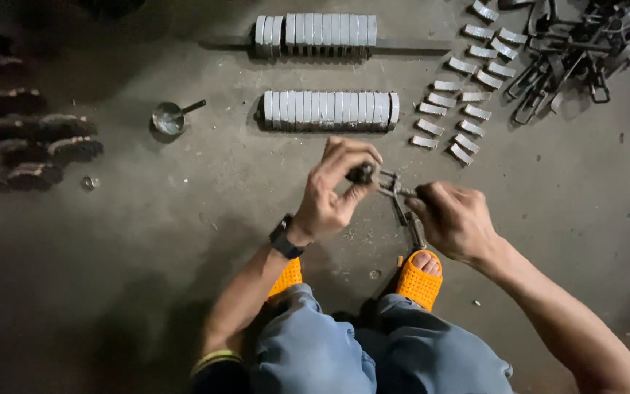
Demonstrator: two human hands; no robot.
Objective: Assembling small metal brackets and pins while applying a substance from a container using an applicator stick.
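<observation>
Just both hands (395, 201) on metal clamp (395, 191), open floor (147, 241) leftward.

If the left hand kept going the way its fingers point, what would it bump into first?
Probably the right hand. The left hand points its fingers rightward, pinching a small dark metal clamp-like part that the right hand also grips. Depth is hard to judge from above.

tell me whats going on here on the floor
A person crouches over a concrete floor in orange sandals. The left hand pinches a small dark part against a metal clamp-like piece, which the right hand grips from the other side. Ahead lie two rows of stacked silvery blocks, loose silvery pieces laid out in lines, a heap of dark metal frames and a small metal cup.
</observation>
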